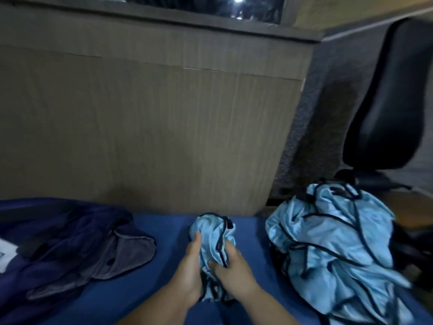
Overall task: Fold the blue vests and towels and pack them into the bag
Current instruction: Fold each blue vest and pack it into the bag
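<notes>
A crumpled light blue vest with dark piping is held upright over the blue surface, bunched between both hands. My left hand grips its left side with the fingers wrapped behind the cloth. My right hand pinches the right side, thumb on the front. A heap of several more light blue vests lies to the right. On the left lies a dark navy bag with a grey lining, open and slumped flat.
A wood-grain panel rises right behind the surface. A black office chair stands at the far right behind the vest heap. A white patch shows at the left edge.
</notes>
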Demonstrator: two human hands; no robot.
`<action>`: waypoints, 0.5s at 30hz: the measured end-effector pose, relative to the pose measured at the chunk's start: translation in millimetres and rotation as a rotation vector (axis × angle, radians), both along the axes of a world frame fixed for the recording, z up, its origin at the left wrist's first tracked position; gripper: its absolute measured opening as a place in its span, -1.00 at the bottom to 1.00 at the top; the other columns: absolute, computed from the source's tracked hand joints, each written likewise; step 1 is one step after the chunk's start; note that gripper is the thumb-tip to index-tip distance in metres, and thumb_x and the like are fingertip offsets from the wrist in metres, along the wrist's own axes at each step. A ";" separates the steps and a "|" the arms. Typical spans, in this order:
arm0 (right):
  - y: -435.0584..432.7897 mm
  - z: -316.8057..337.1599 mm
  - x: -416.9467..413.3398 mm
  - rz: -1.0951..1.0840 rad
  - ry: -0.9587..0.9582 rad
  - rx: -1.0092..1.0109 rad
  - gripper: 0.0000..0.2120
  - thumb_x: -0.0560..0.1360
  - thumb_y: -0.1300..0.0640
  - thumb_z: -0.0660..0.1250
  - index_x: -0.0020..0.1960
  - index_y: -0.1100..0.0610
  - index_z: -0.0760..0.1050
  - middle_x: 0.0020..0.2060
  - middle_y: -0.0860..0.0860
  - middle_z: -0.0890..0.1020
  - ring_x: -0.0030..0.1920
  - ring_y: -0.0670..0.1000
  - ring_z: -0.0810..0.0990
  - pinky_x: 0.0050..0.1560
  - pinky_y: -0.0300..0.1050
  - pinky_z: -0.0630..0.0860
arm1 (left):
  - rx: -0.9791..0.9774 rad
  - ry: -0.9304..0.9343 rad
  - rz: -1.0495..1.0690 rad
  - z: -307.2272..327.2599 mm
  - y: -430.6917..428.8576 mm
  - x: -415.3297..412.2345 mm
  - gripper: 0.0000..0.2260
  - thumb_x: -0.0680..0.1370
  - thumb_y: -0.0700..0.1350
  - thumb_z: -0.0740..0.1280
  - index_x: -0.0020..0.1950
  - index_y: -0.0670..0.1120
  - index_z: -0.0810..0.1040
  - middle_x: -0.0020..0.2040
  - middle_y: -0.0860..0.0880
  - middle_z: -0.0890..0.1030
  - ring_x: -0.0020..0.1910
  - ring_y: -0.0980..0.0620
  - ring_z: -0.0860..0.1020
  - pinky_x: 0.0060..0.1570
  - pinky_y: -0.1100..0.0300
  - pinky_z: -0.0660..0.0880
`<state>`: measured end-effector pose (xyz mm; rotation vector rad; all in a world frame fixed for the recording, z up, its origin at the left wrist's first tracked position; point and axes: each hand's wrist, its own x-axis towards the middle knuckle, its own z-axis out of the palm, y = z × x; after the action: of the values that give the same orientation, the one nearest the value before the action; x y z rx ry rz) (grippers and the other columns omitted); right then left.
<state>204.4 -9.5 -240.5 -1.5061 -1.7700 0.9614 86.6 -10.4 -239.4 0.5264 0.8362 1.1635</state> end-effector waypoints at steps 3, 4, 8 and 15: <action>-3.9 25.7 22.2 -0.073 0.118 0.194 -0.68 0.47 0.14 0.40 0.03 -0.25 0.42 -0.01 -0.18 0.56 -0.01 -0.41 0.50 -0.07 -0.51 0.39 | 0.139 0.033 -0.027 29.7 4.1 25.6 -0.44 0.60 0.24 0.07 0.32 -0.15 0.54 0.18 -0.22 0.63 0.18 -0.16 0.60 0.15 -0.01 0.55; -4.9 37.7 31.8 -0.091 0.168 0.257 -0.68 0.46 0.09 0.42 0.07 -0.25 0.43 0.03 -0.18 0.57 0.04 -0.38 0.50 0.00 -0.48 0.39 | 0.183 0.048 -0.030 43.0 5.2 36.4 -0.46 0.61 0.24 0.07 0.32 -0.12 0.54 0.18 -0.19 0.64 0.17 -0.12 0.61 0.09 0.04 0.59; -9.2 100.2 82.6 -0.185 0.303 0.484 -0.61 0.49 -0.19 0.33 0.28 -0.15 0.41 0.19 -0.26 0.54 0.21 -0.30 0.49 0.23 -0.29 0.38 | 0.389 0.095 -0.076 103.4 6.6 89.5 -0.43 0.54 0.28 0.10 0.39 -0.04 0.48 0.29 -0.09 0.59 0.26 -0.01 0.56 0.12 0.15 0.55; 0.7 171.4 197.8 -0.641 0.073 0.496 -0.28 0.57 -0.11 0.27 0.56 -0.09 -0.08 0.43 0.07 0.38 0.35 0.12 0.42 0.19 -0.05 0.36 | 0.486 0.350 -0.295 164.7 18.2 178.7 -0.44 0.58 0.35 -0.03 0.52 0.15 0.24 0.47 0.14 0.30 0.39 0.14 0.33 0.20 0.25 0.38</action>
<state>402.3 -8.8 -69.1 -1.5207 -1.2131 0.2280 265.3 7.8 -74.7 1.2404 0.7347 1.0105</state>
